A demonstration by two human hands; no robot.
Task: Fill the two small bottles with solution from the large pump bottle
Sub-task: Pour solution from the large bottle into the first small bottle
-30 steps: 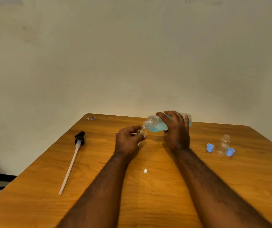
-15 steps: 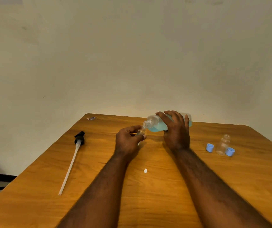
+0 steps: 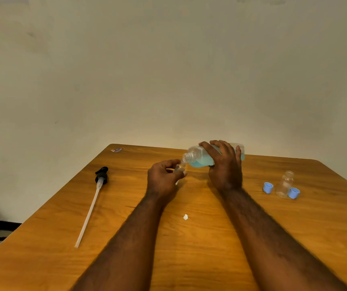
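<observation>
Almost unmoved since before: gripping tilted large clear bottle of blue solution (image 3: pixel 198 161) in right hand (image 3: pixel 226 169), pinching small clear bottle (image 3: pixel 179 166) under its neck in left hand (image 3: pixel 162 178), risking spill from misaligned mouths.

Count taken at the table (image 3: pixel 210 259): one large bottle (image 3: pixel 197 160); two small bottles, with the first small bottle (image 3: pixel 179 167) near the middle of the far edge and the second small bottle (image 3: pixel 285 184) toward the right edge. Two blue caps lay beside the second small bottle: left cap (image 3: pixel 268 187), right cap (image 3: pixel 293 192). One pump head with tube (image 3: pixel 100 179) lay toward the left edge. One white scrap (image 3: pixel 185 216) sat mid-table; one sticker (image 3: pixel 116 150) occupied the far left corner. Two hands were present — left hand (image 3: pixel 162 179), right hand (image 3: pixel 226 168).
</observation>
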